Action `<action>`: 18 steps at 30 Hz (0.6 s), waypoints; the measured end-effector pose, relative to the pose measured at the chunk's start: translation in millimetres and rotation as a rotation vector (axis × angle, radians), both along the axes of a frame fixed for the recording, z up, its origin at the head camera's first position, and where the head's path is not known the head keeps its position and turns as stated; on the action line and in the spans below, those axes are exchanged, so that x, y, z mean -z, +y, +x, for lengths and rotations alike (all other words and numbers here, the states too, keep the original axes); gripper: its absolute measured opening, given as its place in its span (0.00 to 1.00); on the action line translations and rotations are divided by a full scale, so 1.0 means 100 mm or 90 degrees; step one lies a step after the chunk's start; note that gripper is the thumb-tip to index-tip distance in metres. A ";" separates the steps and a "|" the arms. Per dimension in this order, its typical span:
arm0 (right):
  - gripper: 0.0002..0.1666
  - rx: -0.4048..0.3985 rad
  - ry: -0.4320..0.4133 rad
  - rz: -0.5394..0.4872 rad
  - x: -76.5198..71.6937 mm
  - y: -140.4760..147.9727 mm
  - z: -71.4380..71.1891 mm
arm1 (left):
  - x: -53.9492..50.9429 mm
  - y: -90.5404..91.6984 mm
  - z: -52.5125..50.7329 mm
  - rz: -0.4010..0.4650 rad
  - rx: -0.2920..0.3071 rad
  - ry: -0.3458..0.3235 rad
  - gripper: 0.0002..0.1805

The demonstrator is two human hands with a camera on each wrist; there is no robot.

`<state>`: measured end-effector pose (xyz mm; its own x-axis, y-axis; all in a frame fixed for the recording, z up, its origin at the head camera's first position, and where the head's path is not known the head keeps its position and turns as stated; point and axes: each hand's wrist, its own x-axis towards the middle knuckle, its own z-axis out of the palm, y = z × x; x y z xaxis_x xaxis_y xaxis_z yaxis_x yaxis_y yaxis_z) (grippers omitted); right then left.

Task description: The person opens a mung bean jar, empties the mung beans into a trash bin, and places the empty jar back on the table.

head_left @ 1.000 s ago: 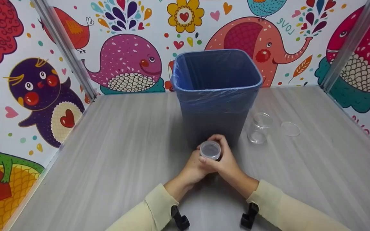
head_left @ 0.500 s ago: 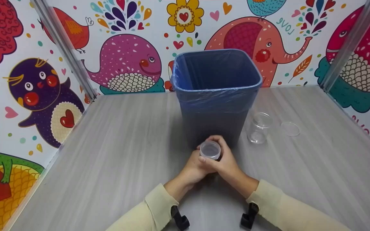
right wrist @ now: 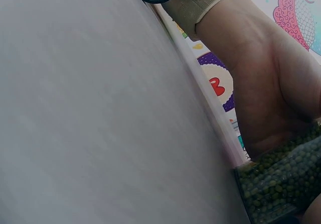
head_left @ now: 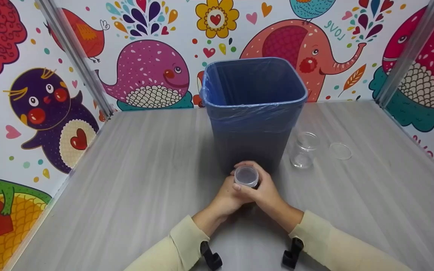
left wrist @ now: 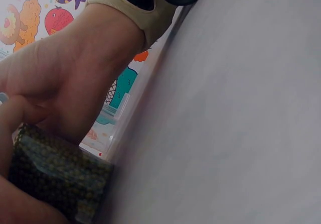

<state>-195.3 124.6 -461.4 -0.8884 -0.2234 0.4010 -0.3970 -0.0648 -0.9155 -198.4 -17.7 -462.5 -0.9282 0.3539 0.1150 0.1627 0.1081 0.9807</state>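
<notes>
A clear plastic jar [left wrist: 60,176] full of small green beans, which look like mung beans, stands upright between both hands, low in front of the bin. In the right wrist view the green beans [right wrist: 281,184] show through its wall. On its top is a clear round lid [head_left: 246,176]. My left hand [head_left: 229,194] grips the jar's body from the left. Curled round the lid's rim, my right hand [head_left: 269,190] has its thumb on the near side and its fingers on the far side. The hands overlap and hide most of the jar in the head view.
A grey-blue bin [head_left: 252,143] lined with a clear bag stands just beyond the hands. To its right are a clear open jar [head_left: 301,160] and a flat clear disc, likely its lid [head_left: 340,151]. Cartoon-printed walls [head_left: 153,71] enclose the grey table [head_left: 145,169].
My right hand's fingers have shifted left round the far side of the lid. The left hand and the jar hold nearly the same place.
</notes>
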 end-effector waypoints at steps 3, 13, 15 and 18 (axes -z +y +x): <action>0.30 0.003 -0.002 0.001 0.01 0.00 0.00 | 0.00 0.00 0.00 -0.006 -0.004 0.007 0.24; 0.32 0.005 -0.004 0.008 0.01 0.01 0.00 | -0.01 0.00 0.01 -0.012 -0.013 0.002 0.26; 0.35 0.000 -0.011 -0.003 0.00 0.00 0.01 | -0.01 0.01 0.01 -0.012 -0.017 0.000 0.27; 0.39 -0.011 -0.025 -0.035 0.00 -0.01 0.01 | -0.02 0.02 0.01 -0.014 -0.018 -0.001 0.29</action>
<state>-194.0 123.8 -461.7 -0.9002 -0.2165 0.3778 -0.3589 -0.1223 -0.9253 -197.4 -16.0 -460.8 -0.9380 0.3302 0.1055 0.1575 0.1348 0.9783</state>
